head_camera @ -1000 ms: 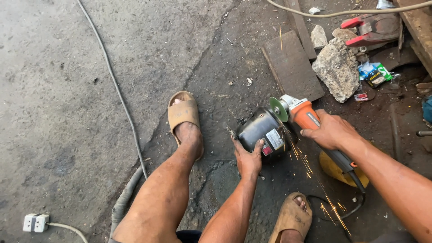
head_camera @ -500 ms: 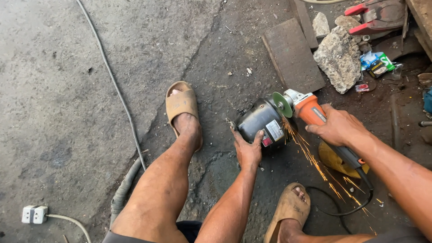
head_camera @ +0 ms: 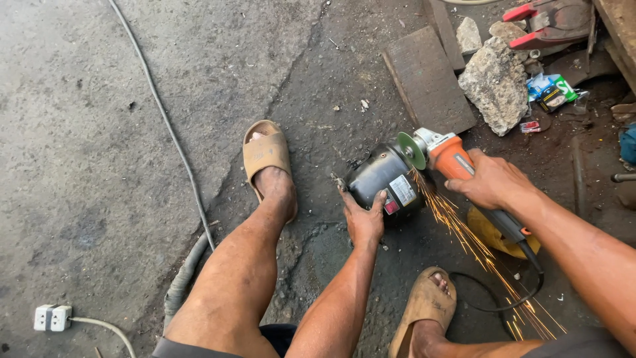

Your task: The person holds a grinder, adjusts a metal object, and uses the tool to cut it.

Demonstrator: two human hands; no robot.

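A black rounded metal housing (head_camera: pixel 383 178) with a label lies on the concrete floor between my feet. My left hand (head_camera: pixel 363 219) presses on its near side and steadies it. My right hand (head_camera: pixel 493 182) grips an orange angle grinder (head_camera: pixel 452 158) whose green disc (head_camera: pixel 412 150) touches the housing's right end. Orange sparks (head_camera: pixel 477 248) stream down and right from the contact point toward my right foot.
My feet wear tan sandals (head_camera: pixel 265 154) (head_camera: pixel 423 308). A grey cable (head_camera: pixel 165 126) runs across the floor, and a white socket strip (head_camera: pixel 53 317) lies at bottom left. A dark board (head_camera: pixel 429 83), stones (head_camera: pixel 498 86), a red tool (head_camera: pixel 550 18) and litter sit at top right.
The spark stream has grown longer and denser. The view has shifted slightly, and both hands stay on the housing and the grinder.
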